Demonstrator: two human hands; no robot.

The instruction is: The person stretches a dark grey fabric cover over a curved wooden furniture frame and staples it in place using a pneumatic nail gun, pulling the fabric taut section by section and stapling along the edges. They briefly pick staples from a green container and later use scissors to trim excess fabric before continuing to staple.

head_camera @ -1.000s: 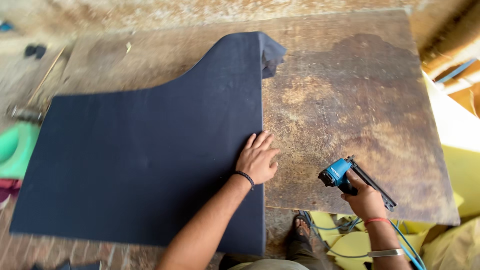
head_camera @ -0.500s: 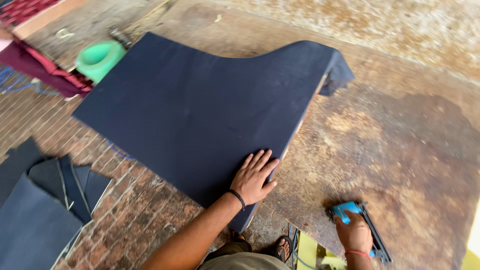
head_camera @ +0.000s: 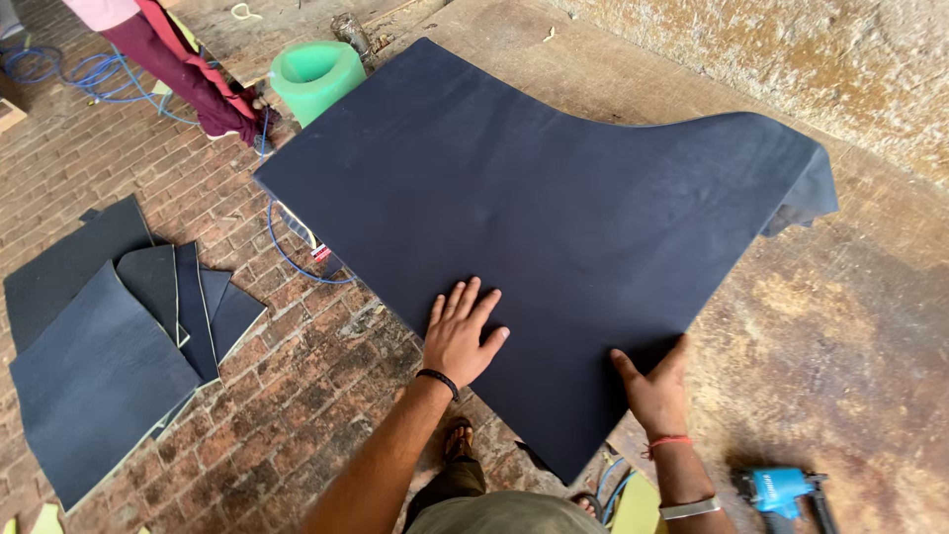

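While both hands press flat — left hand (head_camera: 461,336), right hand (head_camera: 652,388), fingers spread, smooth dark curved sheet (head_camera: 534,208).

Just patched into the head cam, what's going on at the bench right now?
A person is working a large dark navy sheet spread over a worn wooden table. The left hand lies flat on the sheet near its front edge, and the right hand rests at the sheet's lower right edge. A blue staple gun lies on the table beside the right wrist, held by neither hand. A stack of similar dark pieces lies on the brick floor, and a green roll stands at the table's far left end.
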